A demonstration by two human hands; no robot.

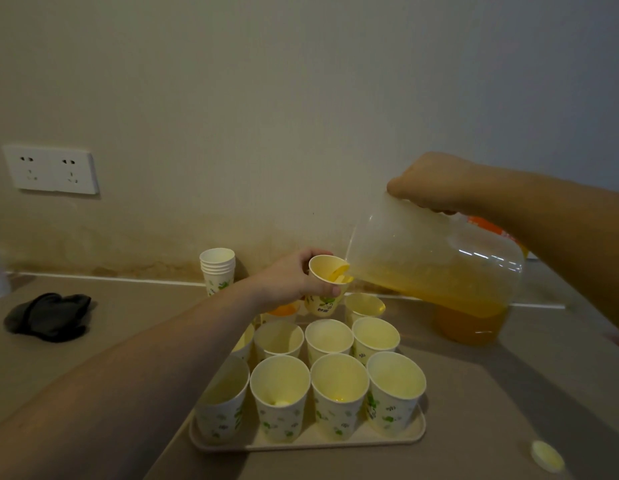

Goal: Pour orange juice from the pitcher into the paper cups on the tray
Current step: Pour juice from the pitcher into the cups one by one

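The pitcher (429,268) is clear plastic, glossy, with thin white glints along its rounded side and a misty film higher up. The cups (339,393) are matt white paper printed with green leaves, plain inside. The tray (417,432) under them is smooth and pale, probably plastic, though the dim light makes it hard to say. A black cloth (48,317) lies soft and crumpled on the smooth, matt counter (509,410). The wall socket (51,169) is shiny white plastic.
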